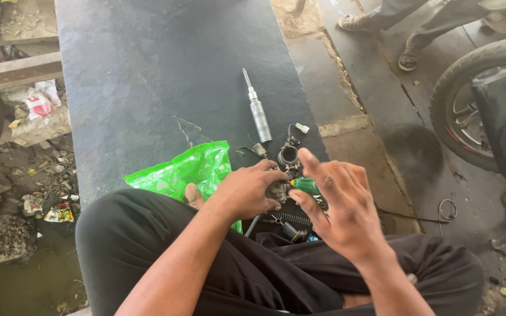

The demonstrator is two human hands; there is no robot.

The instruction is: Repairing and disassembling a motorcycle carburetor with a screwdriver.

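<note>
Bare dark table (147, 70) fills the upper left of the frame; a green bag (185, 169), a metal tool (259, 114) and small parts (288, 155) crowd the centre.

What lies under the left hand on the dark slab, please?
Under the left hand sits a small grey metal part, gripped; beside it a green-handled tool. The part's underside and the hand's palm side stay covered.

1. A green bag (188, 169) is lying crumpled on the dark bench (147, 76).
2. A silver tool (257, 108) is lying lengthwise on the bench beyond the bag.
3. A motorcycle wheel (469, 105) is standing at the right on the floor (393, 146).
4. Another person's sandalled feet (408, 58) are showing at the top right.
5. Litter (42, 105) is lying along the left, with murky water (19, 287) pooling below it.
6. A wire loop (447, 209) is lying on the floor.
</note>
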